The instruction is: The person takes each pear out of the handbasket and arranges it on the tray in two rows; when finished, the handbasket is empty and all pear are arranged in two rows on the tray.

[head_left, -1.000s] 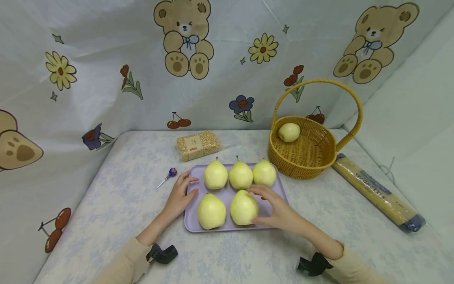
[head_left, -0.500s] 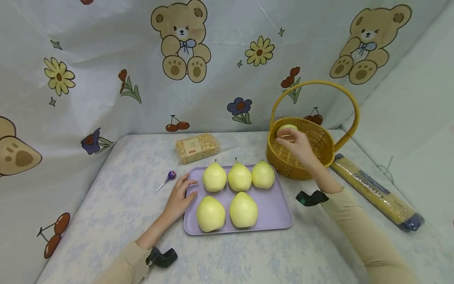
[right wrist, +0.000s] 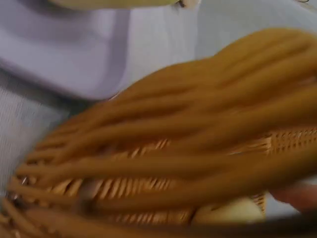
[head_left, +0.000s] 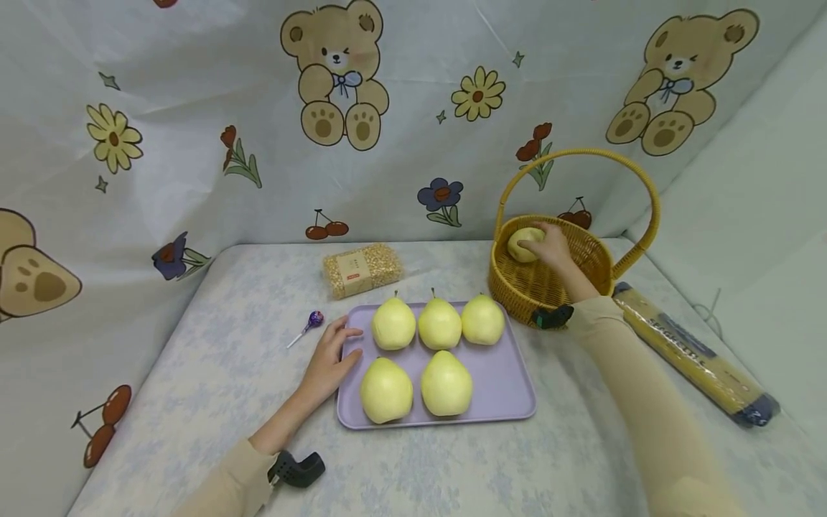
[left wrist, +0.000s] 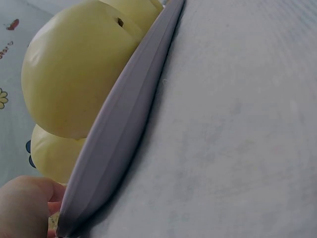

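Inside the wicker basket (head_left: 588,248), my right hand (head_left: 554,250) holds a pale yellow pear (head_left: 522,245) between thumb and fingers. The right wrist view, blurred, has the weave close up, part of that pear (right wrist: 230,212) and a fingertip. My left hand (head_left: 326,362) rests at the left rim of the lilac tray (head_left: 500,388), its fingers relaxed over the edge. On the tray stand several pears, among them a back-row pear (head_left: 440,323) and a front pear (head_left: 446,384). The left wrist view has a pear (left wrist: 74,69) behind the tray's side wall.
A bag of corn kernels (head_left: 363,270) lies behind the tray. To its left is a lollipop (head_left: 313,320). A spaghetti packet (head_left: 698,355) lies right of the basket. The basket's tall handle (head_left: 581,152) arches above it. A bear-printed cloth (head_left: 400,158) hangs behind.
My right hand has moved from beside the tray's front pear to the basket and taken hold of the pear there. The left hand has stayed at the tray rim.
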Demonstrator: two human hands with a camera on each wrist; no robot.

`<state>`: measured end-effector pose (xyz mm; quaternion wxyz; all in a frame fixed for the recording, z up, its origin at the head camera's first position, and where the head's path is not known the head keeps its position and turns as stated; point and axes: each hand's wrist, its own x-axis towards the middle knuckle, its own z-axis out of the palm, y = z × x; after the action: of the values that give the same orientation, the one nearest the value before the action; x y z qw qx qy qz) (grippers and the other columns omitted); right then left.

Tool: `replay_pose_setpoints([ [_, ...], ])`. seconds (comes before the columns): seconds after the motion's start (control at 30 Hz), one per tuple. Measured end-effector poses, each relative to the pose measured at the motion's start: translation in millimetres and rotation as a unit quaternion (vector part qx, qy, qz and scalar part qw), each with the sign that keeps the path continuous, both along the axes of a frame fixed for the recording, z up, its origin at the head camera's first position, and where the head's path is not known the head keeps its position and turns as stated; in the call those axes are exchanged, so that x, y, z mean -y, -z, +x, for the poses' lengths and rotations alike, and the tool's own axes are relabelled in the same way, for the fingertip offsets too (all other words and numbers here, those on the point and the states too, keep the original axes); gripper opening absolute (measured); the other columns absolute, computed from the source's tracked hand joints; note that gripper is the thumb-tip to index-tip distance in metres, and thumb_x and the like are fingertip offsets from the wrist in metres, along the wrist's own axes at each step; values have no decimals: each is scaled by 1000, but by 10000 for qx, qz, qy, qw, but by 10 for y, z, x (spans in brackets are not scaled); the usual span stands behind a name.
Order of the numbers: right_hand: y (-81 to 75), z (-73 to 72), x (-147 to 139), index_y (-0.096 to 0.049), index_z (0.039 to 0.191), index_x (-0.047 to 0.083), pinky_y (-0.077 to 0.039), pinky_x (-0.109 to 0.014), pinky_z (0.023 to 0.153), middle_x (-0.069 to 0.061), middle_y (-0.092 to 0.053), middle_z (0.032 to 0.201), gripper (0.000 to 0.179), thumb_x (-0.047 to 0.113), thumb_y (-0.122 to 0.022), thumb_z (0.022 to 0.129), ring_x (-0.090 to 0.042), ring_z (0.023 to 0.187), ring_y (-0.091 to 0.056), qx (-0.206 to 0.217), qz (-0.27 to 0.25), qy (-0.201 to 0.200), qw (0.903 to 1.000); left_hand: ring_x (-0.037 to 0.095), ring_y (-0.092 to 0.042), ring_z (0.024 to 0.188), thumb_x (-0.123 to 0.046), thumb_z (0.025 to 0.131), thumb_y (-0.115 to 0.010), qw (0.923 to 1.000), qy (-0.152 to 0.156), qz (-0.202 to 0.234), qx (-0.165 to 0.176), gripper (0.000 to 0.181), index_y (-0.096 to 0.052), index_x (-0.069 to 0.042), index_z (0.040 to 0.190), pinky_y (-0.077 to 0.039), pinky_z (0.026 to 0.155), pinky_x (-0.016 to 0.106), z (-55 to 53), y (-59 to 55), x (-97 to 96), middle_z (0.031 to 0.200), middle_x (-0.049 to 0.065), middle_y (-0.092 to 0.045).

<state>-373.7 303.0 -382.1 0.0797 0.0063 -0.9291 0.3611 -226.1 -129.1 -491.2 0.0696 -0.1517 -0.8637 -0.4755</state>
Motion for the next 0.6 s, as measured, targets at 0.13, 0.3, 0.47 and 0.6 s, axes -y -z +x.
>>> replay_pose_setpoints([
  [0.13,116,-84,-57,-26,144,-11,-23,-63,112,-37,-18,150,68,17,-58,92,-52,139,-18,130,391,-342,9986,44,-31,138,-10,86,-64,10000,-13,-14,23,32,-60,-4,118,-23,113,61,-7,-5,6,149,23,-34],
  [0.3,212,-128,-100,-23,144,-12,-34,-63,104,-39,-17,146,72,17,-60,90,-54,131,-29,9,415,-327,9986,44,-31,139,-10,87,-64,10000,-27,-49,61,32,-61,-5,118,-23,113,61,-12,-4,13,150,22,-33],
  [0.47,257,-117,-109,-25,143,-9,-39,-64,100,-39,-15,140,72,18,-63,88,-55,122,-37,-20,336,-55,9994,44,-29,139,-10,88,-63,10000,-6,-39,81,31,-61,-5,118,-23,113,62,-9,-4,16,150,22,-33],
  [0.6,269,-104,-101,-23,143,-6,-40,-64,99,-39,-16,141,74,19,-65,88,-55,122,-38,120,248,-82,9996,44,-29,140,-11,88,-63,9999,44,-34,92,31,-61,-5,118,-23,113,62,-5,-4,13,150,22,-33],
])
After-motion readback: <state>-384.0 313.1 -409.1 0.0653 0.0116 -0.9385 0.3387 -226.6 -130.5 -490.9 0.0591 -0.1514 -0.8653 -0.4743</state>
